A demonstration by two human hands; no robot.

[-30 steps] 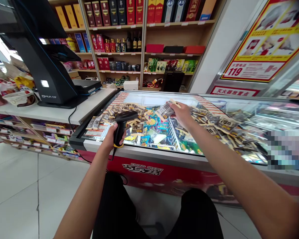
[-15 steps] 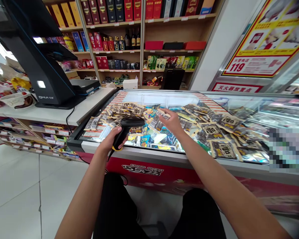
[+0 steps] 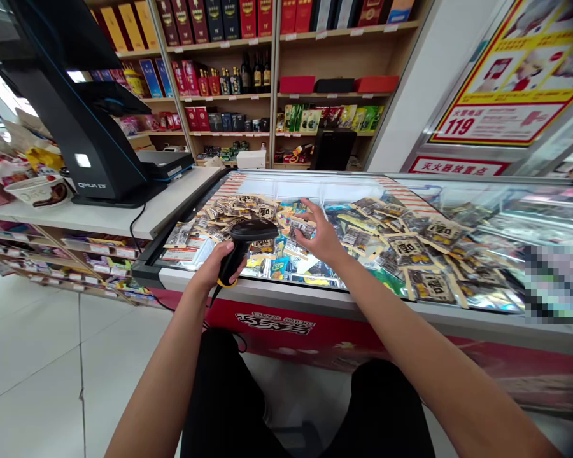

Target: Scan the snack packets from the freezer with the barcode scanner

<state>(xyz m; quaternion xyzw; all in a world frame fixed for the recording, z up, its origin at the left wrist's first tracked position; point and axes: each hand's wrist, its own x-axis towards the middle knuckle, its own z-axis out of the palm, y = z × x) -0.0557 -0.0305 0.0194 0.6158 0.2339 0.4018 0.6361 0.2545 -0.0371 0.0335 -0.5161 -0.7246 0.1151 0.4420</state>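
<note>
My left hand (image 3: 222,264) is wrapped round the grip of a black barcode scanner (image 3: 253,230), whose head points right over the freezer's glass top. To its right my right hand (image 3: 321,235) hovers, thumb and fingers spread. A small snack packet (image 3: 302,224) with a dark window lies by the right fingertips; I cannot tell whether they touch it. Left of the hands, behind the scanner, is a pile of similar packets (image 3: 219,210). A second, spread-out group of packets (image 3: 410,251) covers the glass on the right.
The chest freezer (image 3: 348,298) has a red front and frozen goods under its glass. A black checkout terminal (image 3: 95,146) and a paper bowl (image 3: 41,191) stand on the left counter (image 3: 119,219). Shelves of boxes and bottles rise behind. The scanner's cable hangs at the freezer's front.
The right hand has shifted slightly, its thumb and index finger now wider apart beside the packet. The left hand keeps the scanner in nearly the same place. The view has moved slightly.
</note>
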